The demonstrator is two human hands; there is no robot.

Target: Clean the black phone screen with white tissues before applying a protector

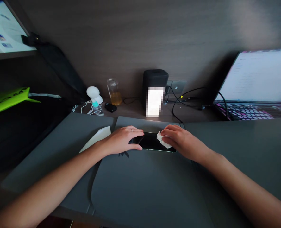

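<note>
Phone (151,142) is laid flat on the grey mat (142,180), between the two hands, its dark screen turned up. It is clasped at its nine-o'clock end by the left hand (123,139), thumb on the near edge and fingers on the far one; by the right hand (180,139), at three o'clock, a crumpled tissue (159,138) is pinched against the screen. Wiping is judged to be under way — the tissue is set at that end only, the middle of the screen is uncovered, and the far-left part is hidden by the left hand. How much has been wiped cannot be told, as no smears can be made out; nothing marks the work as finished. Toward nine on the mat, white paper (99,137) is partly covered by the left forearm. A black speaker (154,76) is stood at twelve before the dark wall (121,38), with a socket (177,86) at one. Amber liquid is held in a jug (115,96) toward eleven; a bottle (97,110) is seen at ten — and an open, lit laptop (259,76) is placed at two.
</note>
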